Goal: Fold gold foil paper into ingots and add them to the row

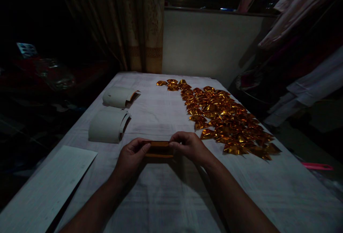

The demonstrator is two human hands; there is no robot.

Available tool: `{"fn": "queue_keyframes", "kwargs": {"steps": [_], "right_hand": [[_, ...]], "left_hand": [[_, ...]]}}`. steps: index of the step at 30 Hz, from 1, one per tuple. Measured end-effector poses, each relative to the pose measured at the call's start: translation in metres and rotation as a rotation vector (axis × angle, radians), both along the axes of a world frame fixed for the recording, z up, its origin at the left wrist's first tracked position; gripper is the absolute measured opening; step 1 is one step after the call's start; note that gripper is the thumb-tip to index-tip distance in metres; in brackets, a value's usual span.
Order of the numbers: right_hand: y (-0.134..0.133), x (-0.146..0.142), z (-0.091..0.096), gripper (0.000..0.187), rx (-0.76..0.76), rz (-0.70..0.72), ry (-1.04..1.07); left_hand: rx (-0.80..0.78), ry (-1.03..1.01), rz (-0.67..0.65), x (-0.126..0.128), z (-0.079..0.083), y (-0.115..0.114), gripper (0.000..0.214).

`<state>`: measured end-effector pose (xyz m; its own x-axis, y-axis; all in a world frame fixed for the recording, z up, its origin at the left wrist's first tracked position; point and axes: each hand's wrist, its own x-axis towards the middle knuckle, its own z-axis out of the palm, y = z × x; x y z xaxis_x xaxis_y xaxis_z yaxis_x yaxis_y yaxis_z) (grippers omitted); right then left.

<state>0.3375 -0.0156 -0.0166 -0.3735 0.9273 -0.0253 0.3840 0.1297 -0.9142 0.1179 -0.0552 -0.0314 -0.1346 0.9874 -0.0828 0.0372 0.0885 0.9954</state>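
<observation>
Between my hands is a folded sheet of gold foil paper [160, 150], held level above the cloth-covered table. My left hand [134, 151] pinches its left end between thumb and fingers. The right end is pinched by my right hand [187, 146] in the same way. To the right lies a large spread of folded gold foil pieces [222, 115], shiny and pointed at the ends. Two curled stacks of pale-backed paper, the nearer stack [105, 126] and the farther stack [118, 96], rest on the left; brownish edges show at their right sides.
A flat pale board or sheet [50, 186] lies at the table's near left. The white cloth [160, 204] covers the tabletop. Behind are a patterned curtain [142, 22] and a wall [206, 44]. Clothes [318, 72] hang on the right; a pink handle [317, 166] shows beside the table.
</observation>
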Motion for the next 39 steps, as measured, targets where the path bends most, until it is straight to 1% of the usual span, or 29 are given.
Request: {"fn": "queue_keyframes", "kwargs": {"steps": [4,13,20,23,28,33,35,37,39], "right_hand": [[0.000,0.002,0.002,0.007,0.005,0.006,-0.029],[0.000,0.004,0.005,0.011,0.030,0.029,-0.044],[0.001,0.004,0.001,0.012,0.030,0.044,-0.044],[0.002,0.004,0.000,0.012,0.015,0.037,-0.011],[0.002,0.007,0.002,0.013,-0.029,0.005,0.067],[0.004,0.012,0.003,0.021,-0.064,0.022,0.147],[0.006,0.013,0.001,0.023,-0.078,0.028,0.188],[0.007,0.014,-0.001,0.024,-0.092,0.030,0.217],[0.007,0.015,-0.003,0.025,-0.085,0.024,0.210]], "left_hand": [[-0.019,-0.013,0.017,-0.001,0.000,-0.001,0.039],[-0.024,0.025,0.001,0.000,0.001,-0.002,0.041],[-0.027,0.081,-0.012,-0.004,-0.005,0.001,0.044],[-0.017,0.060,-0.023,-0.005,-0.005,0.001,0.048],[-0.046,-0.057,-0.038,-0.001,0.001,-0.002,0.060],[-0.031,-0.108,0.016,0.000,0.004,-0.003,0.066],[-0.052,-0.136,0.006,0.000,0.003,-0.002,0.069],[-0.067,-0.138,-0.015,0.001,0.003,-0.001,0.067],[-0.077,-0.113,-0.023,0.000,0.004,-0.001,0.060]]}}
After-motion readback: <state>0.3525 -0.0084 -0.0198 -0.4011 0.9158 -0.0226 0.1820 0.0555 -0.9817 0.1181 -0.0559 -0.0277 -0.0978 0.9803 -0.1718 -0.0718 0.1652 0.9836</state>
